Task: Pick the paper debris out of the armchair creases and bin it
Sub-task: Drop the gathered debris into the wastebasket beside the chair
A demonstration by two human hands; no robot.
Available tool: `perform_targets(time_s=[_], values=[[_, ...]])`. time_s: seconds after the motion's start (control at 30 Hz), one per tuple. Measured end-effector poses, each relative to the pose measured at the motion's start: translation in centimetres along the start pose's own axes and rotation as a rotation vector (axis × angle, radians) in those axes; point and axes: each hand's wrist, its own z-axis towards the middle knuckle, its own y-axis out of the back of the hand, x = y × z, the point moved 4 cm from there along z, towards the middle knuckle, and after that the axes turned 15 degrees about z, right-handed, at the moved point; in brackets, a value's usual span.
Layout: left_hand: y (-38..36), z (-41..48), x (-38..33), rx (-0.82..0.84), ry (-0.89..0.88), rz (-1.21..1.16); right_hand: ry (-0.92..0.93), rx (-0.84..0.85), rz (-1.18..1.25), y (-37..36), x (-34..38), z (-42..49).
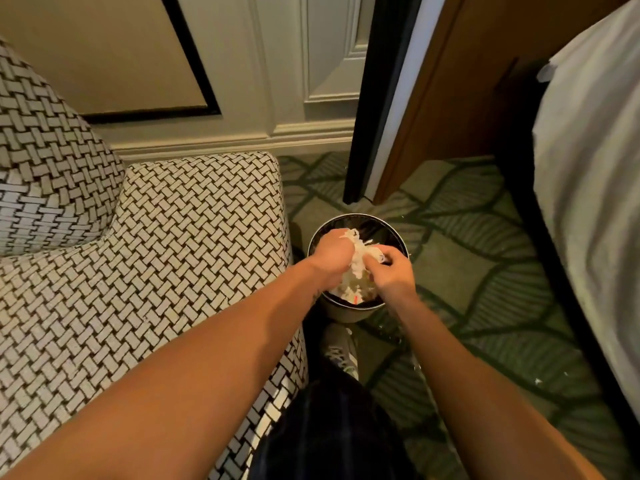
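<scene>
Both my hands are over a small round bin (363, 221) with a black liner, standing on the carpet right of the armchair (166, 258). My left hand (332, 254) and my right hand (393, 270) are closed together on a wad of white paper debris (360, 252) held just above the bin's opening. More crumpled paper (353, 292) lies inside the bin under my hands. The armchair has a black-and-white woven pattern; its seat and the crease by the backrest show no paper from here.
A green leaf-patterned carpet (467, 265) surrounds the bin, with a few white specks on it (538, 381). A bed with a white sheet (595, 174) stands at the right. A panelled wall and a dark door edge (381, 98) are behind. My shoe (341, 348) is beside the bin.
</scene>
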Motion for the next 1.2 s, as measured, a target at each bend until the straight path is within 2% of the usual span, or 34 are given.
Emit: perform_targets(time_s=[0.1, 0.17, 0.3, 0.43, 0.7, 0.83, 0.97, 1.2], values=[[-0.2, -0.5, 0.3, 0.009, 0.011, -0.054, 0.003, 0.010, 0.006, 0.4, -1.4, 0.3], [-0.3, -0.5, 0.8, 0.060, 0.068, -0.121, 0.017, 0.022, 0.011, 0.6, -1.0, -0.2], [0.6, -2.7, 1.1, 0.163, 0.064, -0.228, 0.066, 0.080, -0.026, 0.2, 1.3, -2.6], [0.7, -3.9, 1.3, 0.129, 0.063, -0.305, 0.037, 0.071, -0.035, 0.5, 2.6, -2.9], [6.1, -14.6, 2.1, 0.125, -0.105, -0.529, 0.077, 0.282, 0.022, -4.6, 9.8, -13.0], [11.3, -20.7, 3.9, 0.065, -0.207, -0.660, 0.131, 0.431, -0.012, -8.0, 13.0, -20.8], [16.4, -25.7, 7.5, -0.017, -0.222, -0.768, 0.171, 0.585, -0.055, -11.7, 15.0, -27.1], [24.8, -34.7, 17.0, -0.220, -0.258, -1.095, 0.189, 0.852, -0.174, -21.6, 13.7, -38.1]])
